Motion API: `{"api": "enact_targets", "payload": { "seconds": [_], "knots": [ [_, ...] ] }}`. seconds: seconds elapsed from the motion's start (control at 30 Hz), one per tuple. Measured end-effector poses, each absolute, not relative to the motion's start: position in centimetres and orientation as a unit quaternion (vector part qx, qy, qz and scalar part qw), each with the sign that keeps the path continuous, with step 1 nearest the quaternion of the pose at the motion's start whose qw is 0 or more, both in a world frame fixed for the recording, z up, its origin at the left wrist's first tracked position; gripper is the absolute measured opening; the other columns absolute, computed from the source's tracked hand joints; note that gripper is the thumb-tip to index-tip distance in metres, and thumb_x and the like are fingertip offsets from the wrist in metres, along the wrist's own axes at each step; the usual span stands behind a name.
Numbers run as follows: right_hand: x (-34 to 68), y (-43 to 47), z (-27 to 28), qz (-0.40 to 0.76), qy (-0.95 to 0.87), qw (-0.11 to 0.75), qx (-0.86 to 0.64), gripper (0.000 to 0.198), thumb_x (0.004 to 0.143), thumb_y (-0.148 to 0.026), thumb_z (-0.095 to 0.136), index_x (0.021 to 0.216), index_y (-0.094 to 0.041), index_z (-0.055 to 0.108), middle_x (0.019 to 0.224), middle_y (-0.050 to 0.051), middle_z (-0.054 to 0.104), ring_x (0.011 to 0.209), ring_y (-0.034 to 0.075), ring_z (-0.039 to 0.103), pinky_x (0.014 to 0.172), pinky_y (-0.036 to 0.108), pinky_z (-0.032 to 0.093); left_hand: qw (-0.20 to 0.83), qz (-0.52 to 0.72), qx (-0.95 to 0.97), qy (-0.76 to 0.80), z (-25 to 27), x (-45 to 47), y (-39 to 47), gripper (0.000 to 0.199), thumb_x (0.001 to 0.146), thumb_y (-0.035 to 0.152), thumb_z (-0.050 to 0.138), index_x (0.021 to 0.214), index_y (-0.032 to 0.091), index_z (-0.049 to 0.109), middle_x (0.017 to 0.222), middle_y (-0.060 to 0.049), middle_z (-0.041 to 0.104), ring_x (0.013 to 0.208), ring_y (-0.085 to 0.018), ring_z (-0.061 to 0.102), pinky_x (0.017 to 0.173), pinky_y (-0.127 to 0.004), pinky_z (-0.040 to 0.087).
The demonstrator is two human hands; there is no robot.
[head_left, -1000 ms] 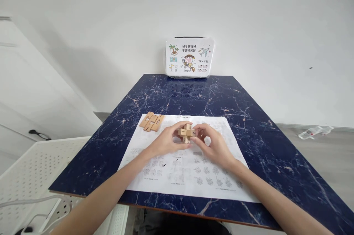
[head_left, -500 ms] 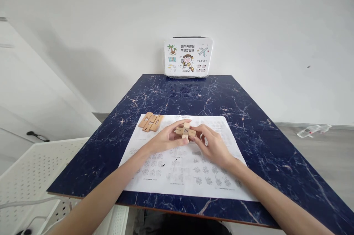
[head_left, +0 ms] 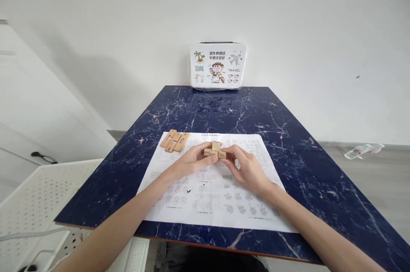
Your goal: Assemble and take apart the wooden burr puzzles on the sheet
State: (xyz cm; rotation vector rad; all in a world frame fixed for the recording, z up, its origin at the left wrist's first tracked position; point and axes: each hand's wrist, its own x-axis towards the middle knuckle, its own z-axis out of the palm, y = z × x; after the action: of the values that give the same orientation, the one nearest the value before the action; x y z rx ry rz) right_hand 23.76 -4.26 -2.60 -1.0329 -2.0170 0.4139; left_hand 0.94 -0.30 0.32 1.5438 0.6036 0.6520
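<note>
A light wooden interlocking puzzle [head_left: 216, 147], made of crossed blocks, is held over the printed paper sheet [head_left: 224, 212]. My left hand [head_left: 192, 160] grips it from the left, thumb along the near side. From the right, the thumb and forefinger of my right hand [head_left: 245, 165] pinch another arm of the puzzle. Parts of the blocks are hidden behind my fingers. At the sheet's upper left corner lie several flat wooden pieces [head_left: 174, 140] with numbers on them, fitted together; neither hand touches them.
The sheet lies on a dark blue marbled table [head_left: 211, 114]. A white case [head_left: 218, 66] with cartoon prints stands at the back against the wall. White perforated shelving [head_left: 45, 195] is at the left, and a clear plastic bottle [head_left: 363, 151] lies on the floor at right.
The puzzle has been turned in my hands: the face marked 2 no longer shows, and plain block faces are toward me. Both hands stay in nearly the same place.
</note>
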Motion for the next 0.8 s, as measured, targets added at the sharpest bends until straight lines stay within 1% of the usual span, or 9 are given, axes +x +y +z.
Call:
{"api": "enact_targets", "payload": {
  "seconds": [0.13, 0.3, 0.37, 0.57, 0.67, 0.8],
  "knots": [
    [23.7, -4.3, -2.6, 0.197, -0.786, 0.414, -0.414, 0.017, 0.106, -0.035, 0.053, 0.117, -0.023, 0.057, 0.091, 0.007, 0.07, 0.076, 0.022, 0.066, 0.067, 0.035, 0.05, 0.614, 0.301, 0.679, 0.266, 0.0, 0.9, -0.4, 0.048, 0.098, 0.046, 0.072, 0.138, 0.02, 0.063, 0.127, -0.013, 0.071, 0.115, -0.027, 0.068, 0.1, -0.04, 0.052],
    [23.5, -4.4, -2.2, 0.289, -0.749, 0.423, -0.42, 0.022, 0.104, -0.039, 0.056, 0.12, -0.024, 0.055, 0.094, 0.008, 0.075, 0.077, 0.023, 0.069, 0.071, 0.037, 0.054, 0.585, 0.334, 0.683, 0.282, -0.5, 1.0, -0.2, 0.06, 0.09, 0.042, 0.081, 0.142, 0.021, 0.059, 0.131, -0.014, 0.07, 0.121, -0.03, 0.067, 0.104, -0.044, 0.052],
    [23.3, -4.5, -2.1, 0.312, -0.741, 0.421, -0.421, 0.021, 0.104, -0.038, 0.054, 0.12, -0.024, 0.053, 0.092, 0.007, 0.075, 0.077, 0.023, 0.07, 0.072, 0.038, 0.054, 0.577, 0.33, 0.689, 0.289, -0.5, 1.0, -0.2, 0.06, 0.09, 0.043, 0.081, 0.141, 0.02, 0.06, 0.13, -0.014, 0.07, 0.119, -0.03, 0.068, 0.104, -0.045, 0.052],
    [23.3, -4.6, -2.1, 0.299, -0.753, 0.414, -0.415, 0.016, 0.105, -0.038, 0.052, 0.115, -0.026, 0.054, 0.098, 0.009, 0.077, 0.086, 0.026, 0.072, 0.076, 0.039, 0.055, 0.562, 0.311, 0.705, 0.301, 0.2, 1.1, -0.5, 0.053, 0.092, 0.045, 0.077, 0.135, 0.017, 0.065, 0.126, -0.014, 0.073, 0.114, -0.029, 0.069, 0.101, -0.044, 0.053],
    [23.4, -4.6, -2.0, 0.288, -0.762, 0.408, -0.414, 0.017, 0.105, -0.038, 0.051, 0.116, -0.026, 0.054, 0.099, 0.01, 0.077, 0.087, 0.026, 0.072, 0.075, 0.04, 0.054, 0.559, 0.308, 0.708, 0.302, 0.5, 1.1, -0.6, 0.052, 0.093, 0.045, 0.077, 0.134, 0.016, 0.065, 0.126, -0.015, 0.073, 0.113, -0.029, 0.07, 0.1, -0.044, 0.053],
    [23.4, -4.6, -2.0, 0.307, -0.75, 0.412, -0.416, 0.016, 0.105, -0.038, 0.052, 0.115, -0.026, 0.054, 0.097, 0.008, 0.076, 0.084, 0.025, 0.071, 0.073, 0.039, 0.053, 0.552, 0.314, 0.712, 0.3, 0.4, 1.2, -0.8, 0.051, 0.094, 0.045, 0.076, 0.135, 0.017, 0.065, 0.125, -0.014, 0.073, 0.113, -0.029, 0.069, 0.101, -0.044, 0.053]
  ]
}}
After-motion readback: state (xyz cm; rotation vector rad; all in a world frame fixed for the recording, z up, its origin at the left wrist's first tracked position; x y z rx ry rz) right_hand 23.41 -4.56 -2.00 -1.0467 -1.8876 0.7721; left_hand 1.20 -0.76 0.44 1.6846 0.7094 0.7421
